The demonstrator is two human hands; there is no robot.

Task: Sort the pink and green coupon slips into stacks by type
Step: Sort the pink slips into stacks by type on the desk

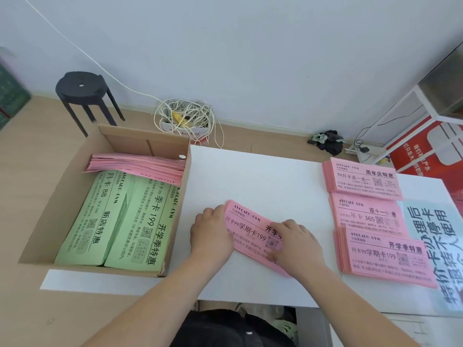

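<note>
A: What is left in the cardboard box (45, 221)?

B: Two green slip stacks (87, 221) lying lengthwise away from the person, with a loose pink pile (140, 164) across their far ends.

A: And the step in hand?

B: It looks like squaring a pink bundle (250, 229) on the white desk (263, 176). The left hand (213, 234) presses its fingers against the bundle's left end; the right hand (298, 244) lies flat over its right part. Neither clamps it.

A: How does it lie?

B: Its long axis slants from far-left to near-right, with the print reading upright to the person.

A: The next move?

B: Its print matches the nearest stack (383, 254) of three on the right, so probably a small turn to line it up, then setting it on top.
</note>
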